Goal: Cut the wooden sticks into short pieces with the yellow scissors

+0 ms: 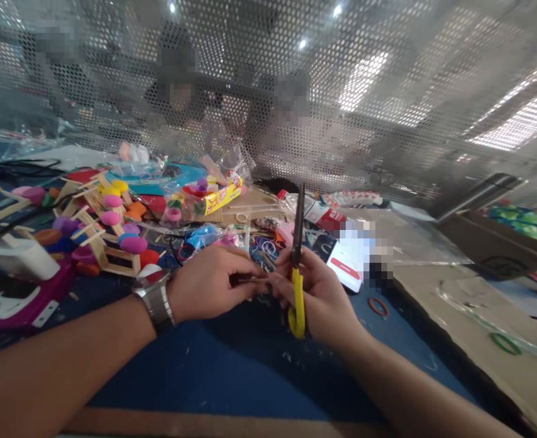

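My right hand [316,292] holds a pair of scissors with yellow handles [298,304], its dark blades pointing up and away from me. The thumb and fingertips of that hand meet those of my left hand [216,283] above the blue table [232,365]. Closed in a pinch, my left hand has its fingertips on something thin and small that I cannot make out. Just beyond the hands lie small rings and bands [266,246] and crumpled clear plastic. A phone with a lit screen [348,261] lies right of the scissors.
Wooden stick frames with coloured discs [106,243] are piled at the left, behind a purple power strip [31,298]. Further back are a yellow box [223,196] and a bottle with a red label [318,213]. A brown ring [379,306] lies near cardboard [460,316]. People sit behind a perforated metal screen [250,79].
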`<state>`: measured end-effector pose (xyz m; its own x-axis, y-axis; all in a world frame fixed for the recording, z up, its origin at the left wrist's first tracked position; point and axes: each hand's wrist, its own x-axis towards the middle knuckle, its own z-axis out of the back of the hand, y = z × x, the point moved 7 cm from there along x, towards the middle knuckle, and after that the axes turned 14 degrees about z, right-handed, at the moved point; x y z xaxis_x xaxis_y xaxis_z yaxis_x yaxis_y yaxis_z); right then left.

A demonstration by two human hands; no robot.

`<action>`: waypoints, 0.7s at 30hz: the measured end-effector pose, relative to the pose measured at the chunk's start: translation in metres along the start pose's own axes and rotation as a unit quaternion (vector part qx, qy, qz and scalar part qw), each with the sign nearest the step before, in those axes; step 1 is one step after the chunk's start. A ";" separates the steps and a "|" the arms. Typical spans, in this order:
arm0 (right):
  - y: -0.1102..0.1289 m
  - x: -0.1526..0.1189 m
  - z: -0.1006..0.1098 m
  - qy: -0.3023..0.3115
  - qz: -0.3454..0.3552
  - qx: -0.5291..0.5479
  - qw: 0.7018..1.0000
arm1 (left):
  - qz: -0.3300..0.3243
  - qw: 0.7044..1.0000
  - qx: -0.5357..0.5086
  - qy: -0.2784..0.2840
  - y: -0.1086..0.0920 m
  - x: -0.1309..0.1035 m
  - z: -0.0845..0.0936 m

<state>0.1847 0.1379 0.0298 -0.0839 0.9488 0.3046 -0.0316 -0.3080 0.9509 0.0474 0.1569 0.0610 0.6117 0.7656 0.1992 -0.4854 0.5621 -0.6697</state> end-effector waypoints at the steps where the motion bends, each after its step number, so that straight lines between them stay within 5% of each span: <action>1: 0.000 0.000 0.001 -0.004 0.005 0.009 1.000 | 0.001 1.000 0.007 -0.005 0.000 0.000 0.001; 10: 0.000 0.011 0.013 -0.073 0.031 0.097 0.992 | 0.103 0.985 -0.063 -0.122 0.022 0.007 0.021; 15: -0.005 0.013 0.006 -0.044 -0.004 0.072 0.996 | 0.145 0.979 -0.118 -0.082 0.025 0.024 0.027; 21: -0.006 0.012 0.002 -0.033 -0.004 0.068 0.997 | 0.152 0.985 0.064 0.041 0.016 0.034 0.042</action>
<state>0.1858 0.1510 0.0281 -0.0182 0.9550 0.2959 0.1038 -0.2925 0.9506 0.0347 0.2052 0.0873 0.4716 0.8799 -0.0580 -0.7254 0.3496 -0.5930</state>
